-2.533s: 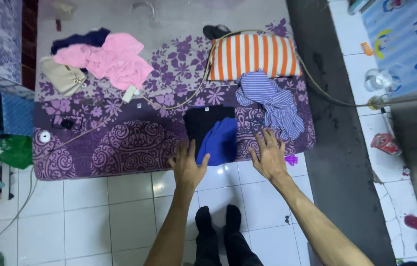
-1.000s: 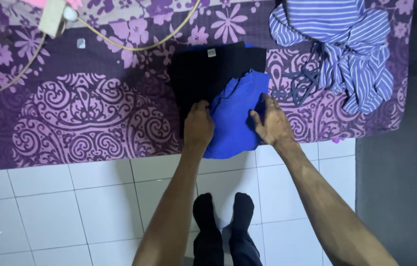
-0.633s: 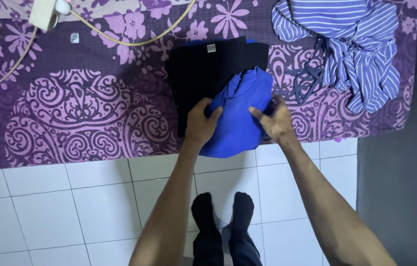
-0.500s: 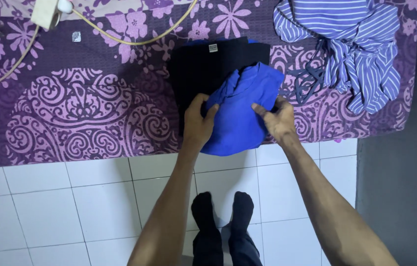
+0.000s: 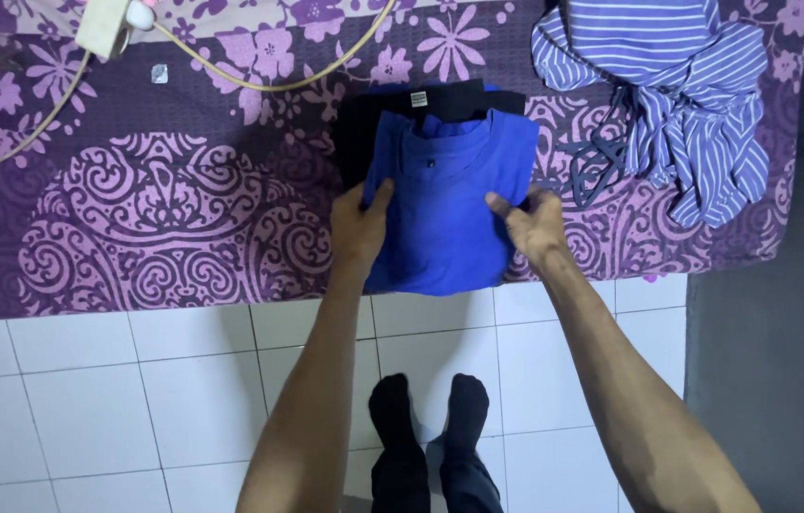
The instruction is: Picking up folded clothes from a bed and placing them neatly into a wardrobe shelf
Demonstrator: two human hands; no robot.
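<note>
A folded bright blue shirt (image 5: 445, 204) lies on top of a folded black garment (image 5: 402, 109) on the purple patterned mattress (image 5: 164, 228), near its front edge. My left hand (image 5: 357, 226) grips the blue shirt's left edge, thumb on top. My right hand (image 5: 532, 224) pinches its right edge in the same way. The shirt's collar faces away from me, and the black garment shows only along the top and left sides.
A crumpled blue-and-white striped shirt (image 5: 668, 104) lies to the right on the mattress. A yellow cable (image 5: 259, 84) and a white plug block (image 5: 103, 24) cross the upper left. White floor tiles (image 5: 117, 399) and my dark-socked feet (image 5: 430, 418) are below; dark flooring (image 5: 773, 380) runs on the right.
The view has dropped close to the mattress. Both hands took hold of the rumpled blue shirt, and it now lies spread flat and squared over the black garment.
</note>
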